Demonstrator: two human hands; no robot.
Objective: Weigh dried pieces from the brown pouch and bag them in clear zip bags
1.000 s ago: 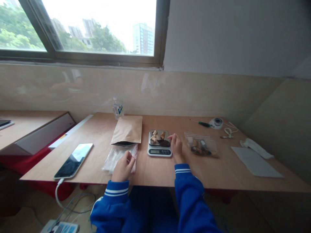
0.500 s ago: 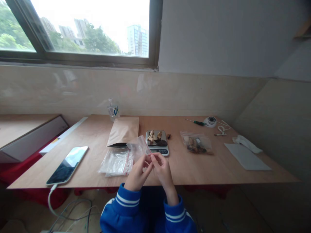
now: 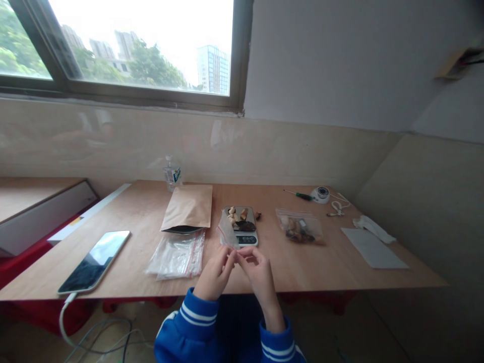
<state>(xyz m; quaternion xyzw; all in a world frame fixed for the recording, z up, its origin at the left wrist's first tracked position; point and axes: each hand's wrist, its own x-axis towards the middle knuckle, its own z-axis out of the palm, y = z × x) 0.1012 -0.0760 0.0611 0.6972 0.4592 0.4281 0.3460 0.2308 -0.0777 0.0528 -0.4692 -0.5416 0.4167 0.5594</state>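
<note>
Two hands, blue-sleeved, are raised together at the near edge of the desk [image 3: 340, 267]. The left hand [image 3: 215, 272] and right hand [image 3: 259, 269] have their fingers narrowed to a pinch on one small clear zip bag [image 3: 228, 235], which stands up between them over the desk edge, just in front of the scale. Half a second ago the bag was spread wider and leaned left; now it is drawn narrower and more upright, so by my judgement the hands are working at its mouth. A second ago the left hand lay on the bag stack and the right was at the scale.

Next, left of the hands: a stack of clear zip bags [image 3: 176, 254], flat on the desk. Farther left: a tablet [image 3: 94, 261] with a white cable off the desk edge.

Middle row: a brown paper pouch [image 3: 188, 207], lying flat; a digital scale [image 3: 242, 227] bearing light and dark pieces; one dark piece [image 3: 258, 216] loose beside it; a filled zip bag [image 3: 300, 228] to the right; a sheet of paper [image 3: 372, 248].

Far row: a plastic bottle [image 3: 172, 174], a green-handled screwdriver [image 3: 300, 194], a round white device [image 3: 320, 194].

Beyond: a window [image 3: 124, 45].
</note>
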